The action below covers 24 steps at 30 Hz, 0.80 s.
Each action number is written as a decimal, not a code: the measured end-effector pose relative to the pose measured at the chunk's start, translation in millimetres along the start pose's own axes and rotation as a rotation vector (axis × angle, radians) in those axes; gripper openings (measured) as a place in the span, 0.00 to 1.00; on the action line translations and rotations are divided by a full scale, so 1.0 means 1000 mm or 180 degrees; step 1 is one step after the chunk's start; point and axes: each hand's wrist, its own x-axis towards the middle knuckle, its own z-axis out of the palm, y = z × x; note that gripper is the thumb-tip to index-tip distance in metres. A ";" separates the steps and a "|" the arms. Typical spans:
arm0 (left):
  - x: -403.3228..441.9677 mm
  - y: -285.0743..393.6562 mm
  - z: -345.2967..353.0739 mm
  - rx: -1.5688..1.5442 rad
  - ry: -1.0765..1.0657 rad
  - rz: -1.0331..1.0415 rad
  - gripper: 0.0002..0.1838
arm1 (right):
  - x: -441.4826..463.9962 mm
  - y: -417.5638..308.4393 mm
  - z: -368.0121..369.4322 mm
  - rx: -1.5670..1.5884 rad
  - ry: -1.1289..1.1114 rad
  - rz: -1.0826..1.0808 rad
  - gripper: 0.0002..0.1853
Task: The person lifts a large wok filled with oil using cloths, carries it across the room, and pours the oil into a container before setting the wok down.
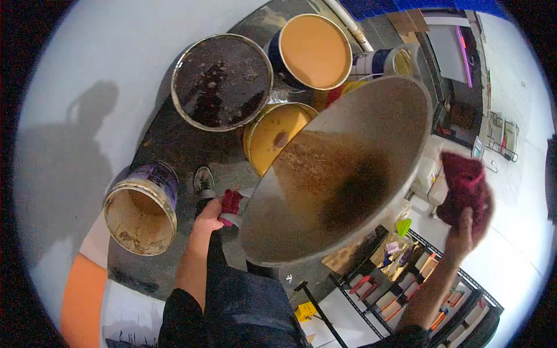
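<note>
By the left hand [212, 214], closed in a grip, a small red cloth [232, 201] is pressed against the pale loop handle [230, 219] of a large wok [371, 113]. In the head view, the wok is held steeply tilted in front of the body, its hollow turned toward the camera and its inside marked with brown and a darker patch; whether anything is being poured cannot be told. A bunched maroon cloth [464, 188] is clutched by the right hand [462, 236], which is raised to the right of the wok, apart from its rim. Part of a yellow bucket [248, 149] is covered by the wok's edge. Just beside it, a drum [173, 81] is filled with something dark, and a blue bucket [275, 58] with orange-tan matter. On the dark floor [168, 148], a stained purple bucket [162, 174] is tipped toward the camera, near a shoe [203, 181].
</note>
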 end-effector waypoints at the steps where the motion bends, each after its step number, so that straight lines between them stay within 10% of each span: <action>1: -0.008 0.000 0.007 0.0205 0.0138 0.0167 0.11 | 0.015 -0.023 0.000 -0.0380 -0.0362 -0.0387 0.25; 8: -0.007 0.004 0.002 0.0371 -0.0094 -0.0056 0.11 | 0.057 -0.137 0.080 -0.1901 -0.3124 -0.2290 0.18; 19: -0.004 0.011 -0.013 0.0731 0.0306 0.0721 0.13 | 0.103 -0.144 0.170 -0.1048 -0.3750 -0.2612 0.16; 24: 0.018 0.021 -0.042 -0.0867 0.0681 0.0297 0.16 | 0.142 -0.146 0.236 -0.0790 -0.3809 -0.2653 0.14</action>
